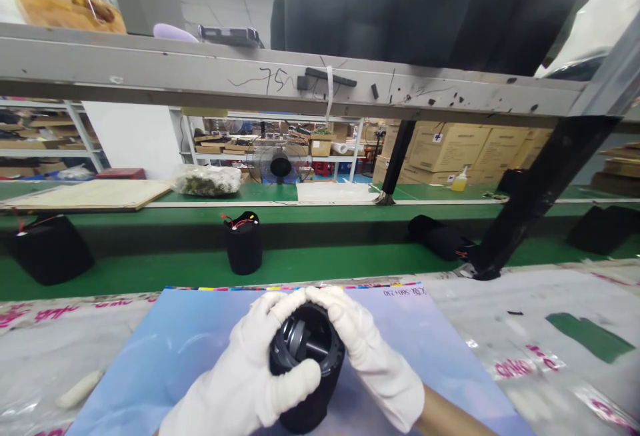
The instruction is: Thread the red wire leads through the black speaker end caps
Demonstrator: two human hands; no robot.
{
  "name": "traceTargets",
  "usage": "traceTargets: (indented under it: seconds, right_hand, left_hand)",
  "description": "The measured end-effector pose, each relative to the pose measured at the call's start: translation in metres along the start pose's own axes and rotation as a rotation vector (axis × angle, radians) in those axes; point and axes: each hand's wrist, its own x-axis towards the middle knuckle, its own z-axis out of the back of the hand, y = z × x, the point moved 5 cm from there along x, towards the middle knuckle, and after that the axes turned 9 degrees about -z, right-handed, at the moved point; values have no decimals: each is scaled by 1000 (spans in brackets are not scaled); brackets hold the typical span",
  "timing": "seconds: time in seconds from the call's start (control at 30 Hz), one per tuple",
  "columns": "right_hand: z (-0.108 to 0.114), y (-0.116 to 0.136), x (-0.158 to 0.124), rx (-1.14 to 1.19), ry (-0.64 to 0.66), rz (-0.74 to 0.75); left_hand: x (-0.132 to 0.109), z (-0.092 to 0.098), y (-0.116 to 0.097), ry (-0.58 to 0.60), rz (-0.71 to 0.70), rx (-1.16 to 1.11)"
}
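A black cylindrical housing (311,393) with a dark fabric-like side stands on the blue printed sheet (425,349), its open top tilted towards me. Inside the rim, a round glossy part and a bar-like piece show. My left hand (250,363), in a white glove, wraps around the left side, with the thumb across the near rim and the fingers at the far rim. On the right, my gloved right hand (370,343) is curved against the rim and side, its fingertips meeting the left ones at the back. The housing's lower part is partly hidden by my left hand.
Beyond the sheet, a green conveyor belt (310,263) carries black cylinders with coloured wires, one upright (244,246) and one lying down (437,237). A metal shelf beam (200,76) crosses above. A black slanted post (535,203) stands at right.
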Motion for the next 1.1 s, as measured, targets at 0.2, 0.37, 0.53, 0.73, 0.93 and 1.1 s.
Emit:
traceTargets:
  seconds: [0.2, 0.37, 0.53, 0.73, 0.93, 1.1]
  right_hand:
    - [1, 1, -2, 24, -81, -78]
    - [1, 9, 0, -24, -13, -131]
    - [0, 16, -7, -60, 274, -162]
    - [0, 26, -14, -308, 356, -74]
    - [0, 19, -19, -353, 324, -178]
    - [-1, 19, -18, -438, 240, -169]
  left_hand:
    - [-14, -9, 6, -82, -42, 78]
    - [-19, -9, 11, -122, -153, 258]
    - [-21, 0, 9, -20, -24, 148]
    - [-19, -2, 9, 53, 104, 139]
    - [-15, -3, 9, 23, 88, 107]
    - [-18, -8, 21, -13, 250, 80]
